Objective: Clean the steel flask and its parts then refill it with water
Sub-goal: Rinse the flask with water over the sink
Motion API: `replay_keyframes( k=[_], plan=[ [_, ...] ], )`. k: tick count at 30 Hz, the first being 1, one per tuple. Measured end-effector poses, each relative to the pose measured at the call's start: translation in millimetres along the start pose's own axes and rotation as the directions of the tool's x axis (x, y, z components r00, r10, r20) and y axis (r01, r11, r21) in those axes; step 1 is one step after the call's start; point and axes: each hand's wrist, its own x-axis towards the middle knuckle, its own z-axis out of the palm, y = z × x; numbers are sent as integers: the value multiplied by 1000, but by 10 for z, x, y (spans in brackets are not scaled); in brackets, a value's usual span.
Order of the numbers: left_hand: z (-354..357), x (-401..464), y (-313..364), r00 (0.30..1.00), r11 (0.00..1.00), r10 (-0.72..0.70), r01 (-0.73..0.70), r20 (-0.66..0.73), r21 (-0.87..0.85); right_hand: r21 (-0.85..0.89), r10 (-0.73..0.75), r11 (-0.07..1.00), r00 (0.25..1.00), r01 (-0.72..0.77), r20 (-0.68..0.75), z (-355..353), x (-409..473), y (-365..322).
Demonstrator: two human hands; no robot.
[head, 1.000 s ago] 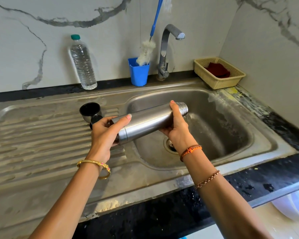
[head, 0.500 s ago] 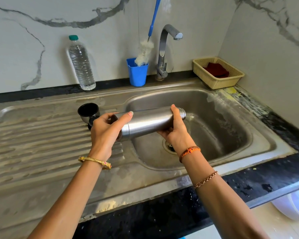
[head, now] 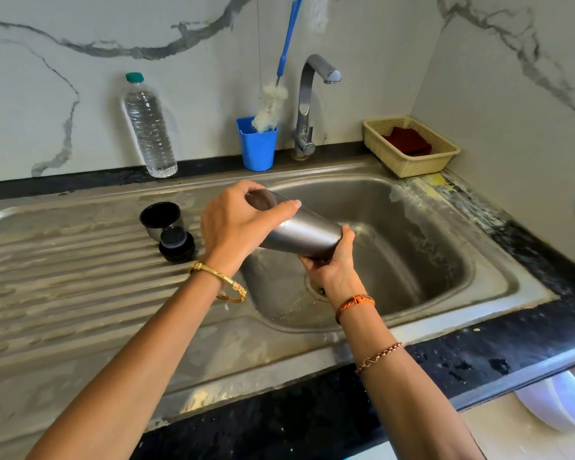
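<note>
Change: since a second ago the steel flask (head: 301, 235) has swung from nearly level to base-up — its mouth now points down and right into the sink basin (head: 422, 247).
Left hand (head: 236, 227): fingers curled over the raised base end of the flask, thumb lying along its side.
Right hand (head: 332, 270): cupped under the lower neck end, fingers wrapped round it; the mouth itself is hidden behind this hand.
Flask position: in the air over the left part of the basin, above the drain, touching nothing but the two hands.
Parts: steel cap cup (head: 161, 219) stands open end up on the ribbed drainboard (head: 63, 260), with the black stopper (head: 176, 244) just near of it, touching or almost so.
Other things: bottle brush (head: 273, 101) stands in the blue cup (head: 257, 144) beside the tap (head: 307, 104); a plastic water bottle (head: 150, 127) stands far left by the wall; a basket (head: 412, 146) with a dark red cloth sits far right.
Step in hand: likely emptying rinse water — I cannot make out a stream.
Next move: probably turning the flask upright, then reaching for the brush, or the water bottle if cleaning is done.
</note>
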Motion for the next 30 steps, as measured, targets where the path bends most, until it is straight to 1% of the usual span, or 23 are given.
replay_keyframes(
  k=[3,6,10,12,16,19,23,26,27,28,30],
  plan=[
    [80,111,149,993,986,97,-106,75,131,60,14,998,1000,-13,-10,-42,35,-2],
    [183,226,286,978,952,156,-187,141,241,178,29,984,999,-23,-34,-80,57,-6],
    [316,268,346,969,934,179,-222,172,281,259,55,965,997,-39,-55,-133,70,-43],
    [341,264,349,969,931,180,-224,171,289,258,52,965,997,-36,-55,-146,99,-60],
    [342,248,319,973,947,158,-198,171,252,244,49,969,997,-35,-53,-166,167,-102],
    [305,216,228,981,977,106,-133,160,168,187,53,981,998,-47,-29,-183,175,-183],
    [214,176,15,982,998,-20,32,186,-61,80,43,996,999,-42,-17,-179,120,-289],
    [180,149,-180,976,947,-112,162,185,-279,49,-6,999,999,3,53,-110,44,-411],
    [175,125,-242,972,927,-127,188,199,-324,44,-29,999,996,25,89,-76,5,-466],
    [158,95,-286,967,911,-128,203,221,-360,26,-62,998,990,59,127,-33,-44,-525],
    [118,44,-376,953,884,-84,206,291,-420,-75,-157,982,971,172,181,67,-143,-643]
  ],
)
